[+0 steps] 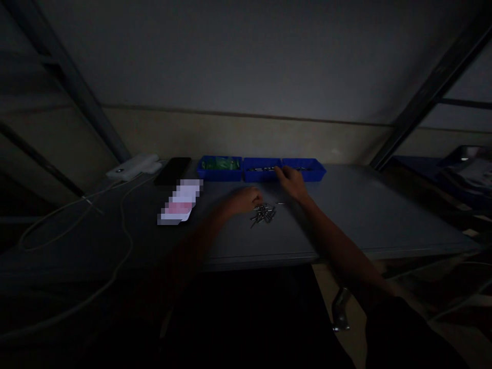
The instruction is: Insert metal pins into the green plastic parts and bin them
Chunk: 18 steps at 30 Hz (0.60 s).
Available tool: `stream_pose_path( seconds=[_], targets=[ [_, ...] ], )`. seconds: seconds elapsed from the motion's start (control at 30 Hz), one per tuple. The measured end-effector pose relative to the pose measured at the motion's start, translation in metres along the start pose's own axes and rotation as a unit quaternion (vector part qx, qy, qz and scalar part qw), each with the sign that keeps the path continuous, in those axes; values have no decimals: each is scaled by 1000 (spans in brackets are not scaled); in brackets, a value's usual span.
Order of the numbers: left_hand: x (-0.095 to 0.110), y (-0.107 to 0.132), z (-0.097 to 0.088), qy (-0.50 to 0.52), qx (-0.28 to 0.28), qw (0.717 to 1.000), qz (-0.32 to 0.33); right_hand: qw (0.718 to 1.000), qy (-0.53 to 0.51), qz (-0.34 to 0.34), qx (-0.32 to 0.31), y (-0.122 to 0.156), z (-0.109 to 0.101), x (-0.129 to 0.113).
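1. The metal pins (264, 213) lie in a loose pile on the grey table (238, 241), just beside the left hand (248, 199); its fingers are curled, and whether they pinch a pin I cannot tell.
2. The right hand (292, 181), fingers bent close together, is where the middle bin (259, 177) and right bin (315, 176) meet; its hold is unclear.
3. Pins: thin, straight, shiny. Bins: blue, slope-sided.

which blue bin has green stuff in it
The left bin, nearest the black slab: green stuff shows inside it, while none shows in the middle bin or right bin.
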<state>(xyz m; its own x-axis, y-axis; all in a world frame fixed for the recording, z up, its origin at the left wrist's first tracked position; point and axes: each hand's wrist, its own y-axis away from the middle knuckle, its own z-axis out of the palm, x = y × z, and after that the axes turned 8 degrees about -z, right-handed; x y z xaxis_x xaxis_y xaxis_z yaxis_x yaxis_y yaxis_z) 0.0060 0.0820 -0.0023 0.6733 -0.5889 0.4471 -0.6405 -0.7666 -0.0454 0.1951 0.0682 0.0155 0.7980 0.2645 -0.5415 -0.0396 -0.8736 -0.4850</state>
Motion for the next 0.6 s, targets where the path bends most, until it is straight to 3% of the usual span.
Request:
stream_pose_path(
  seconds=[0.13,0.23,0.37,0.6],
  targets=[
    [-5,-1,-4,12,49,997,-64,987,-49,-95,-123,8,11,-11],
    [-11,0,-10,32,82,989,-117,970,-82,-138,-181,12,15,-10],
    [-15,0,-14,34,89,984,-148,966,-79,-154,-190,13,18,-9],
    [-11,-4,-6,25,115,981,-154,978,-1,-153,-141,13,22,-11]
  ],
)
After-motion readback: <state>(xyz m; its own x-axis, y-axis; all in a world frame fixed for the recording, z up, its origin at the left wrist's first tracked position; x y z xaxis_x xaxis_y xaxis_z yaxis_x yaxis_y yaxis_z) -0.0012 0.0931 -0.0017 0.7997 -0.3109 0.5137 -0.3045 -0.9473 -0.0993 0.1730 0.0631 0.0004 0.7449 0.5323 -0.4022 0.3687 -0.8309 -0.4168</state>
